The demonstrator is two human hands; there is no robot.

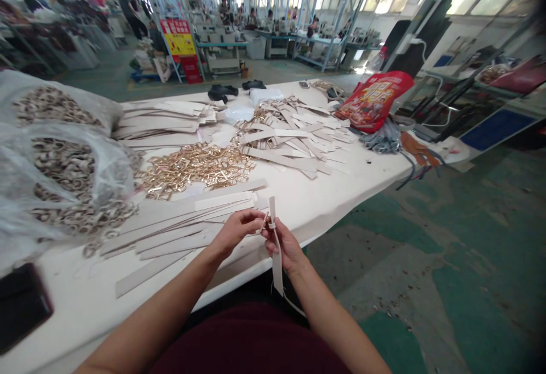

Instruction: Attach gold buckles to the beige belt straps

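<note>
My left hand point(246, 226) pinches a small gold buckle point(265, 222) beside a pale leather strap point(277, 266). Around the upright strap, my right hand point(288, 247) has its fingers closed, and a small pale loop point(272, 225) circles it near my fingertips. The strap's lower end hangs below the hand, with a thin thread or cord trailing from it. Long flat straps point(170, 237) lie on the table left of my hands. Beyond them spreads a heap of gold buckles point(200, 166).
Plastic bags of small loops point(63, 163) stand at the left. A pile of straps with buckles point(294, 135) lies farther back. At the right are a red bag point(375, 101) and orange-brown gloves point(420, 149). A dark case point(23, 305) sits at the near left of the white table point(341, 192).
</note>
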